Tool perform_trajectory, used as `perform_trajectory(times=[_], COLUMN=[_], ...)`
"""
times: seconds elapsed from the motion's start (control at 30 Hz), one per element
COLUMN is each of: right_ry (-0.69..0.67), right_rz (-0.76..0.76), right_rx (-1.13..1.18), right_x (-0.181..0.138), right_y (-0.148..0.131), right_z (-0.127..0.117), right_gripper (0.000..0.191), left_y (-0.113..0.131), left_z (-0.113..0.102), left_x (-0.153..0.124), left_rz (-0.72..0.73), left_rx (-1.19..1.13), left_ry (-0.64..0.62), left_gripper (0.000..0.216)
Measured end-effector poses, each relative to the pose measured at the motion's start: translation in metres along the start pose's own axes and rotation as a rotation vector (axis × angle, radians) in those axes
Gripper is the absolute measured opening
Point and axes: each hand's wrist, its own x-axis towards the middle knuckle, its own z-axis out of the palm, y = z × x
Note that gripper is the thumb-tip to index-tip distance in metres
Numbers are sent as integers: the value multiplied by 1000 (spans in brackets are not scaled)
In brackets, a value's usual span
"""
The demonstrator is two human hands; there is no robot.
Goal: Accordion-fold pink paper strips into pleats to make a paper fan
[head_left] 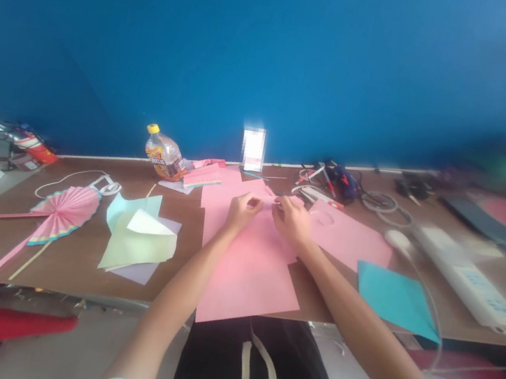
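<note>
My left hand (242, 209) and my right hand (292, 219) meet over a large pink paper sheet (247, 266) on the brown table (66, 262). Both hands have their fingers closed in a pinch on a small pink paper piece (269, 201) held between them, just above the sheet. More pink sheets (351, 238) lie under and to the right of my hands.
A pink pleated paper fan (63, 213) and pale green sheets (138, 238) lie at left. A teal sheet (395, 297) and a white power strip (474, 285) lie at right. A plastic bottle (164, 155), tools and cables (336, 181) sit along the blue wall.
</note>
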Motion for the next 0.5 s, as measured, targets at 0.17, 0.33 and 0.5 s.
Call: perform_trajectory(times=[0.17,0.33,0.5], right_ry=[2,-18,-19], right_rz=[10,4,-5], right_rx=[-3,-6,-10], right_x=[0,1,1], right_y=[0,-2,-1], right_z=[-1,-3,-2], right_gripper=[17,17,16], left_y=[-1,-1,-1], left_z=[1,1,1], left_x=[1,1,0], left_rz=[5,2,-4], left_rx=[11,3,-1], left_ry=[-11,-18,-26], left_gripper=[13,13,14])
